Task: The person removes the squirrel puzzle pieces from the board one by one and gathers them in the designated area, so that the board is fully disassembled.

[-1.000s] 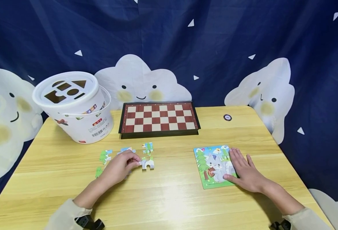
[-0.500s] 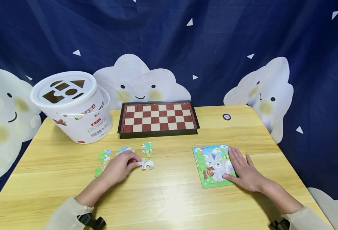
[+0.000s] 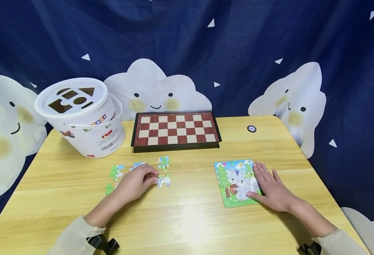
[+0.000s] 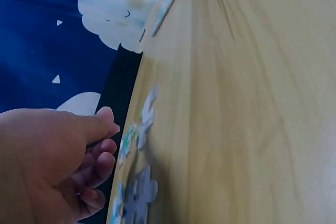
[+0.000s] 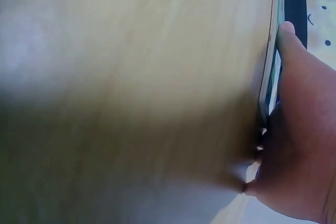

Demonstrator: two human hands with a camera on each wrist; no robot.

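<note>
In the head view my left hand hovers over the loose jigsaw pieces, its fingertips right at the left edge of a grey-and-white piece. The left wrist view shows the thumb and loosely bent fingers with nothing between them, beside pieces lying on the table. Another piece with trees lies just behind; green-tree pieces are to the left, some partly hidden by the hand. My right hand lies flat with straight fingers on the right edge of a squirrel picture puzzle.
A white bucket with a shape-cutout lid stands at the back left. A red-and-white checkered game board lies at the back middle. A small round dark disc is at the back right of the wooden table.
My left fingers have let go of the grey-and-white piece and risen slightly, uncovering more of its left side. The right hand stays on the squirrel puzzle.
</note>
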